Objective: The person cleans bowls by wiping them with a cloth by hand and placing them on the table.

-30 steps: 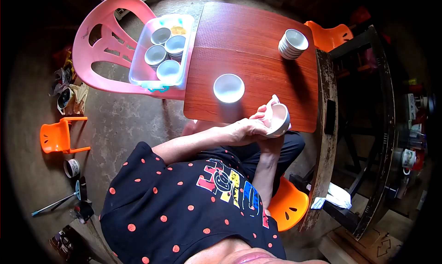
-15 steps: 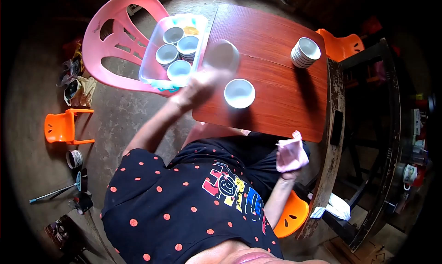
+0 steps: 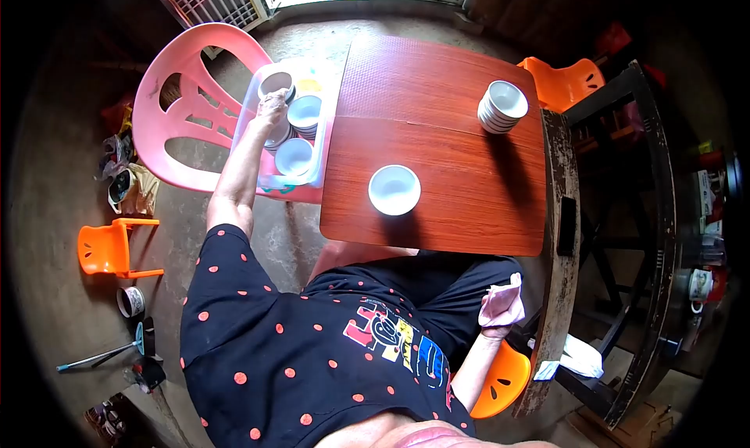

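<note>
My left hand [image 3: 272, 110] reaches into the clear plastic box [image 3: 316, 174] on the pink chair, its fingers closed on the rim of a white bowl [image 3: 276, 84] at the box's back left. Beside it are a stack of bowls [image 3: 304, 110] and another bowl [image 3: 294, 157], and my wrist partly covers more. Low at the table's near right, my right hand [image 3: 495, 328] grips a pale pink cloth [image 3: 502, 303]. A single white bowl [image 3: 394, 190] sits on the red-brown table [image 3: 437, 155], apart from both hands.
A stack of white bowls [image 3: 501, 107] stands at the table's right side. The pink chair [image 3: 168, 128] is at the left. Orange chairs [image 3: 564, 85] and a dark wooden frame [image 3: 660, 174] stand to the right; a small orange chair [image 3: 105, 249] is on the floor at the left.
My left hand has carried a bowl from near my right hand across to the box. My right hand, still around the cloth, has drawn back from the bowl toward my body.
</note>
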Available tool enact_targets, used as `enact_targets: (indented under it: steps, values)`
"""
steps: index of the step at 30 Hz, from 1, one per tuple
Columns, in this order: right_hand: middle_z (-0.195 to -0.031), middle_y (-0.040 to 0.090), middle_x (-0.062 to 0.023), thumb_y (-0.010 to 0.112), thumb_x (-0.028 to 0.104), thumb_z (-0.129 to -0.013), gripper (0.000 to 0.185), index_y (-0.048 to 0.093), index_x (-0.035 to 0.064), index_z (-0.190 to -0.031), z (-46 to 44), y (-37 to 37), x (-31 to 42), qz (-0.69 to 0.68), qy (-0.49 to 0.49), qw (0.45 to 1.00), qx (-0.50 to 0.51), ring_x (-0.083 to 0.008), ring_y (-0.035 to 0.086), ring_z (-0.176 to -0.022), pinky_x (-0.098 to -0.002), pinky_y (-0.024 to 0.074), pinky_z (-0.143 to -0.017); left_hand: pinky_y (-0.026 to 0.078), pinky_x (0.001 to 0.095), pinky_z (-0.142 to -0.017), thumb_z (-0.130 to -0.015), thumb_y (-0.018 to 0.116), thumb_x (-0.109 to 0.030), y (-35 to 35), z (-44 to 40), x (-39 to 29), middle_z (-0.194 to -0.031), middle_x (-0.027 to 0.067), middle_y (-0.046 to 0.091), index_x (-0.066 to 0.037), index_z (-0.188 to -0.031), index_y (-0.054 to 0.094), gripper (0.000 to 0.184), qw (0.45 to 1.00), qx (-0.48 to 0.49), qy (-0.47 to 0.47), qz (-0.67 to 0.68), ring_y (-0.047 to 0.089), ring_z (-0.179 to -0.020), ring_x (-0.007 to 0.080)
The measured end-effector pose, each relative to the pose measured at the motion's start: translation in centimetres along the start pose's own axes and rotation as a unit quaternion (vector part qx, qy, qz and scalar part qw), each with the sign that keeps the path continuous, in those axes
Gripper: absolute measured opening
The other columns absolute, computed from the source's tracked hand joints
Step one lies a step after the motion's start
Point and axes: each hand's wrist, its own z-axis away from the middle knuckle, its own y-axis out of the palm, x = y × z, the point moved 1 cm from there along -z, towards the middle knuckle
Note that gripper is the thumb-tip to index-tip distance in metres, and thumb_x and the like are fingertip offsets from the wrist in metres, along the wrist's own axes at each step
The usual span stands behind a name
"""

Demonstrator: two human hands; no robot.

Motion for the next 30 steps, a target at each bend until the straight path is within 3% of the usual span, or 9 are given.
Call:
enact_targets:
  steps: [9, 10, 15, 17, 18, 21, 23, 26, 30]
  values:
    - [-0.112, 0.062, -0.01, 0.033, 0.032, -0.099, 0.044, 0.039, 0.0139, -0.139, 0.0, -1.6, -0.4, -0.015, -0.058, 0.992, 0.109, -0.0273, 0.062, -0.102, -0.047, 0.053, -0.088, 0.035, 0.0394, -0.106, -0.086, 0.035, -0.011, 0.8, -0.1, 0.6, -0.133, 0.0175, 0.05, -0.005, -0.129, 0.051, 0.046, 0.997, 0.078, -0.007, 0.004, 0.047, -0.124, 0.0317]
    - [-0.112, 0.062, -0.01, 0.033, 0.032, -0.1, 0.043, 0.04, 0.0146, -0.139, -0.2, -1.7, -0.4, 0.055, -0.086, 0.986, 0.133, -0.0274, 0.062, -0.103, -0.0473, 0.0524, -0.089, 0.034, 0.0392, -0.106, -0.086, 0.035, -0.011, 0.7, -0.3, 0.5, -0.134, 0.0177, 0.05, -0.005, -0.129, 0.05, 0.046, 0.996, 0.091, 0.0, -0.001, 0.046, -0.125, 0.0317]
    - [-0.11, 0.064, -0.0103, 0.035, 0.032, -0.099, 0.04, 0.048, 0.0144, -0.134, -0.2, -0.5, -0.4, -0.071, -0.033, 0.992, 0.1, -0.028, 0.064, -0.098, -0.0477, 0.0543, -0.085, 0.033, 0.0414, -0.107, -0.085, 0.039, -0.011, 0.0, -1.6, 0.6, -0.134, 0.0211, 0.048, -0.002, -0.132, 0.046, 0.048, 0.982, 0.173, 0.028, -0.071, 0.043, -0.127, 0.0344]
    - [-0.104, 0.066, -0.0097, 0.036, 0.033, -0.099, 0.039, 0.053, 0.0156, -0.129, 0.0, 0.2, -0.4, -0.061, -0.032, 0.997, 0.041, -0.0288, 0.066, -0.091, -0.0462, 0.0562, -0.08, 0.033, 0.0439, -0.106, -0.083, 0.042, -0.011, 2.8, -2.6, 3.4, -0.13, 0.0252, 0.049, -0.004, -0.132, 0.045, 0.05, 0.993, 0.062, 0.058, -0.086, 0.048, -0.122, 0.0381]
    - [-0.112, 0.063, -0.0113, 0.038, 0.03, -0.098, 0.041, 0.045, 0.0132, -0.135, -0.4, -1.7, -0.3, -0.073, -0.03, 0.995, 0.059, -0.031, 0.064, -0.096, -0.0503, 0.0533, -0.084, 0.034, 0.0452, -0.105, -0.081, 0.044, -0.011, 3.9, -2.8, 4.0, -0.128, 0.0273, 0.05, -0.005, -0.132, 0.044, 0.052, 0.993, 0.009, 0.076, -0.092, 0.05, -0.119, 0.0399]
    - [-0.119, 0.059, -0.0123, 0.041, 0.025, -0.096, 0.046, 0.038, 0.0087, -0.139, -1.3, -3.5, -0.6, -0.083, -0.032, 0.993, 0.079, -0.0313, 0.062, -0.101, -0.0511, 0.0498, -0.089, 0.034, 0.0477, -0.104, -0.083, 0.052, -0.006, -1.8, 3.4, -4.6, -0.128, 0.0255, 0.051, -0.002, -0.135, 0.041, 0.053, 0.958, -0.211, 0.192, -0.003, 0.049, -0.119, 0.0402]
    - [-0.118, 0.059, -0.0118, 0.042, 0.023, -0.095, 0.045, 0.039, 0.0068, -0.137, -1.7, -1.2, -1.1, -0.066, -0.031, 0.994, 0.081, -0.0293, 0.061, -0.102, -0.0478, 0.0494, -0.09, 0.036, 0.0454, -0.104, -0.084, 0.058, -0.009, -5.7, 9.8, -12.6, -0.125, 0.0202, 0.056, -0.005, -0.13, 0.049, 0.047, 0.987, -0.034, 0.04, 0.149, 0.049, -0.122, 0.0362]
    - [-0.117, 0.059, -0.011, 0.044, 0.02, -0.094, 0.044, 0.041, 0.0038, -0.134, -2.9, 2.8, -1.9, -0.034, -0.028, 0.994, 0.098, -0.0263, 0.061, -0.102, -0.0429, 0.0487, -0.091, 0.032, 0.0462, -0.108, -0.079, 0.07, -0.012, -4.6, 18.1, -19.2, -0.125, 0.0128, 0.059, -0.007, -0.118, 0.058, 0.041, 0.908, -0.079, 0.386, 0.145, 0.048, -0.126, 0.0305]
    - [-0.116, 0.059, -0.01, 0.047, 0.016, -0.092, 0.042, 0.044, -0.0001, -0.13, -5.3, 7.9, -3.3, 0.018, -0.018, 0.989, 0.147, -0.0224, 0.06, -0.103, -0.0363, 0.0478, -0.092, 0.019, 0.0517, -0.112, -0.082, 0.068, -0.027, -1.6, 24.6, -24.2, -0.135, 0.0175, 0.048, -0.003, -0.118, 0.058, 0.045, 0.92, 0.045, 0.388, 0.028, 0.033, -0.135, 0.0341]
